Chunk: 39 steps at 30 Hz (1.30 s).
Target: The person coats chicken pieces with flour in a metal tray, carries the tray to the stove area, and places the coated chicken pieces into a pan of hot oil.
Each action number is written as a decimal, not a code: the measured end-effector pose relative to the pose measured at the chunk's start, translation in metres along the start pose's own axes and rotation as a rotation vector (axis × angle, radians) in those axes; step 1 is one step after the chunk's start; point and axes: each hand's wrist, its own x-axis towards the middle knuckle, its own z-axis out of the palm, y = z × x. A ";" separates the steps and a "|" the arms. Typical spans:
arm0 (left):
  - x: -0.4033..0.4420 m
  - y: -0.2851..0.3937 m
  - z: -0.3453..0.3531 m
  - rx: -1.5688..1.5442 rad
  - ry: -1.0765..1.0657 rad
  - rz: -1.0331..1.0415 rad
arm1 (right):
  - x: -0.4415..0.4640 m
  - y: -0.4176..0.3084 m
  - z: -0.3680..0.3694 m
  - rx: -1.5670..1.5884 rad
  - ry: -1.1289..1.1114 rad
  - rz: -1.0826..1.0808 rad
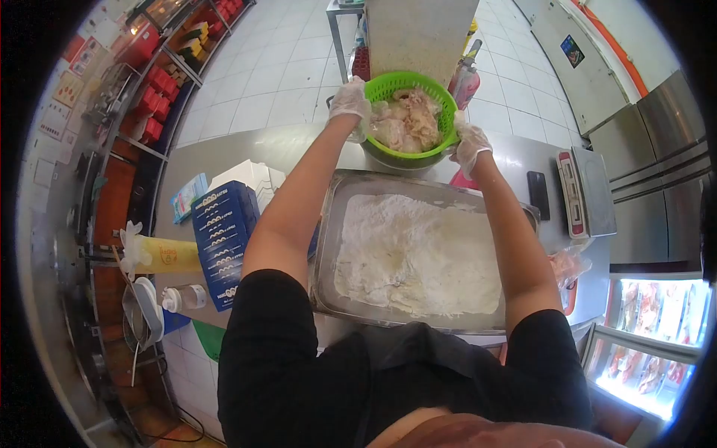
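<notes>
Both of my hands wear clear plastic gloves and hold a bright green colander [449, 112] by opposite sides of its rim. My left hand [349, 103] is closed on the left side, and my right hand [470, 145] grips the right side. Pale raw meat pieces [407, 127], which look like chicken, fill the colander. A metal bowl [403, 160] shows just under it; whether the two touch I cannot tell. Nearer to me lies a large metal tray [326, 246] with white flour [418, 254] spread over its bottom.
Left of the tray are a blue box [224, 243], white cartons [250, 181] and a yellow roll-like package [168, 256]. On the right sit a black phone [538, 196] and a scale [590, 193]. A pale block-like unit [418, 37] stands beyond the steel table [291, 142].
</notes>
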 end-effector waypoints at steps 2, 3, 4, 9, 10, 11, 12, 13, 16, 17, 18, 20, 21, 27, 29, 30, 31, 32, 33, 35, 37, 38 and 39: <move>-0.004 0.017 -0.022 0.050 0.014 -0.031 | -0.008 -0.008 -0.002 -0.051 -0.016 -0.185; -0.003 0.019 -0.028 0.007 0.013 -0.068 | -0.009 -0.014 -0.002 0.021 -0.018 -0.167; -0.001 0.022 -0.034 -0.036 0.012 -0.104 | -0.010 -0.022 -0.003 0.094 -0.020 -0.149; 0.013 0.028 -0.055 -0.285 0.117 -0.227 | -0.014 -0.056 -0.015 -0.204 -0.050 -0.403; 0.008 0.043 -0.078 -0.288 0.138 -0.224 | -0.005 -0.054 -0.023 -0.741 0.083 -0.739; 0.005 0.054 -0.095 -0.291 0.157 -0.221 | -0.007 -0.061 -0.022 -0.725 0.112 -0.784; 0.007 0.056 -0.102 -0.361 0.174 -0.252 | -0.013 -0.073 -0.021 -0.709 0.141 -0.828; 0.012 0.056 -0.106 -0.431 0.191 -0.282 | -0.018 -0.083 -0.022 -0.693 0.171 -0.872; 0.028 0.053 -0.112 -0.503 0.269 -0.317 | -0.022 -0.104 -0.027 -0.914 0.215 -1.021; 0.032 0.051 -0.113 -0.503 0.300 -0.319 | -0.024 -0.109 -0.027 -0.946 0.244 -1.106; 0.031 0.052 -0.114 -0.482 0.312 -0.287 | -0.026 -0.111 -0.026 -0.920 0.228 -1.041; 0.027 0.053 -0.117 -0.437 0.336 -0.223 | -0.027 -0.115 -0.025 -0.868 0.195 -0.911; 0.025 0.054 -0.117 -0.309 0.350 -0.166 | -0.026 -0.113 -0.024 -0.855 0.177 -0.866; -0.006 0.018 -0.038 -0.126 0.174 -0.232 | 0.008 -0.057 -0.007 -1.089 0.113 -0.750; -0.016 -0.002 0.007 -0.406 0.182 -0.316 | 0.020 -0.033 0.002 -1.064 0.147 -0.674; -0.016 -0.014 0.031 -0.660 0.258 -0.325 | 0.025 -0.021 0.006 -1.052 0.163 -0.630; -0.021 -0.012 0.033 -0.911 0.331 -0.332 | 0.038 -0.008 0.002 -1.037 0.174 -0.757; -0.023 -0.013 0.033 -0.618 0.345 -0.276 | 0.053 0.002 -0.006 -1.020 0.181 -0.877; -0.034 0.004 0.002 -0.324 0.340 -0.220 | 0.059 0.019 -0.010 -0.999 0.180 -0.988; -0.052 0.029 -0.040 -0.154 0.386 -0.177 | 0.014 -0.017 -0.011 -1.085 0.143 -0.883; -0.042 0.041 -0.054 -0.171 0.578 -0.098 | 0.005 -0.036 -0.006 -0.831 0.205 -0.869; -0.033 0.040 -0.053 -0.049 0.700 -0.016 | -0.002 -0.047 -0.001 -0.641 0.198 -0.835; -0.020 0.033 -0.044 -0.042 0.592 -0.047 | -0.009 -0.058 0.003 -0.453 0.196 -0.808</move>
